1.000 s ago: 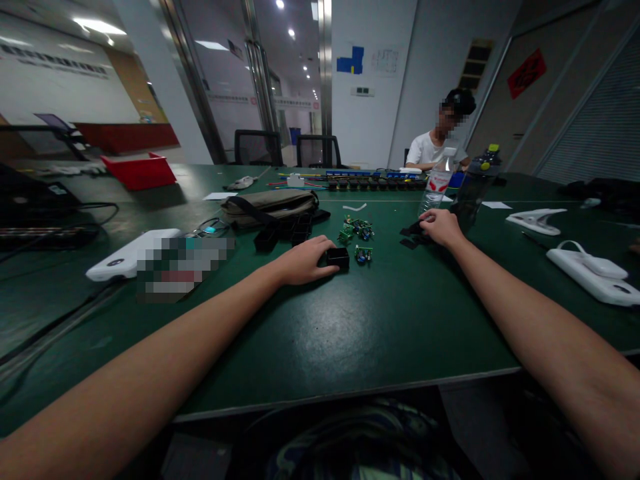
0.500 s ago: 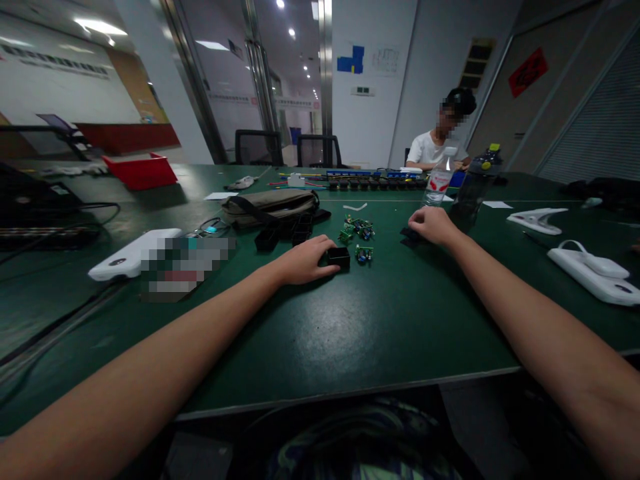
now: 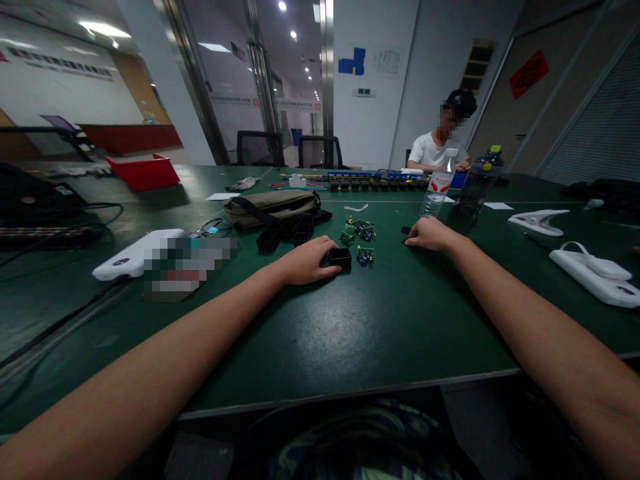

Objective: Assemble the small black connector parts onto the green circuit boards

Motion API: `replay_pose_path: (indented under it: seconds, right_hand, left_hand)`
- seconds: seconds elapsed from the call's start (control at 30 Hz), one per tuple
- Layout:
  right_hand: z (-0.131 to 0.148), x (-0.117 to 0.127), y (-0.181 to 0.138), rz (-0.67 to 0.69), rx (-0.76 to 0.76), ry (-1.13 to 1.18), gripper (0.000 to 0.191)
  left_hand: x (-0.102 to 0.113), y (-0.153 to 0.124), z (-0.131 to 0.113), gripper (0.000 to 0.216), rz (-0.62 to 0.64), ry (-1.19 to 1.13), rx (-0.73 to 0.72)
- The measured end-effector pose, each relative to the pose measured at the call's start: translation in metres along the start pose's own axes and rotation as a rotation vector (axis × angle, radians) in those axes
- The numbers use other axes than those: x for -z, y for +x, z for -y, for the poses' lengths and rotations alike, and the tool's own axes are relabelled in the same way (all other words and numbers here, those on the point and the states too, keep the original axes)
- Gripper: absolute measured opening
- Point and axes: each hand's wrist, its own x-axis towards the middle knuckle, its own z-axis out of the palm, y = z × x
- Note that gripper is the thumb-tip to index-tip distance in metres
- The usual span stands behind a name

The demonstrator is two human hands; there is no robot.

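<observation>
My left hand (image 3: 307, 261) lies on the green table (image 3: 350, 333) with its fingers closed round a small black box (image 3: 341, 257). Just right of the box sits a small green circuit board (image 3: 365, 254), and more boards (image 3: 358, 229) lie a little farther back. My right hand (image 3: 428, 234) rests knuckles-up on the table with its fingers curled over small flat black pieces (image 3: 406, 231); what the fingers grip is hidden.
Several black boxes (image 3: 285, 235) and a khaki bag (image 3: 270, 205) lie behind my left hand. A water bottle (image 3: 436, 189) and a dark bottle (image 3: 475, 187) stand beyond my right hand. White devices (image 3: 595, 272) lie at right, a white case (image 3: 131, 253) at left. A person sits at the far side.
My right hand has slid left and nearer across the table, away from the bottles. The left hand has stayed on the black box.
</observation>
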Motion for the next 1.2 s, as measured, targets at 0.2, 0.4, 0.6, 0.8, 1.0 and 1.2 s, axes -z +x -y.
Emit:
replay_pose_path:
  seconds: [0.2, 0.4, 0.6, 0.8, 1.0, 1.2]
  right_hand:
    - [0.001, 0.002, -0.001, 0.042, 0.005, -0.007, 0.026]
    - [0.003, 0.003, -0.001, 0.076, 0.021, -0.004, 0.032]
    - [0.01, 0.004, -0.004, 0.099, 0.036, 0.093, 0.025]
    - [0.016, 0.001, -0.003, 0.118, 0.101, 0.299, 0.024]
    - [0.029, 0.001, -0.005, 0.137, 0.223, 0.691, 0.023]
    - [0.043, 0.002, -0.009, 0.218, 0.248, 0.823, 0.017]
  left_hand:
    - [-0.001, -0.001, -0.001, 0.039, -0.009, 0.001, -0.003]
    - [-0.001, -0.001, -0.002, 0.039, -0.002, 0.004, 0.0]
    - [-0.001, -0.001, -0.003, 0.038, -0.003, 0.004, -0.006]
    - [-0.002, -0.001, -0.002, 0.037, -0.013, -0.001, -0.014]
    - [-0.001, -0.001, -0.002, 0.037, -0.02, -0.006, -0.013]
    - [-0.002, 0.0, -0.002, 0.038, -0.031, 0.039, -0.002]
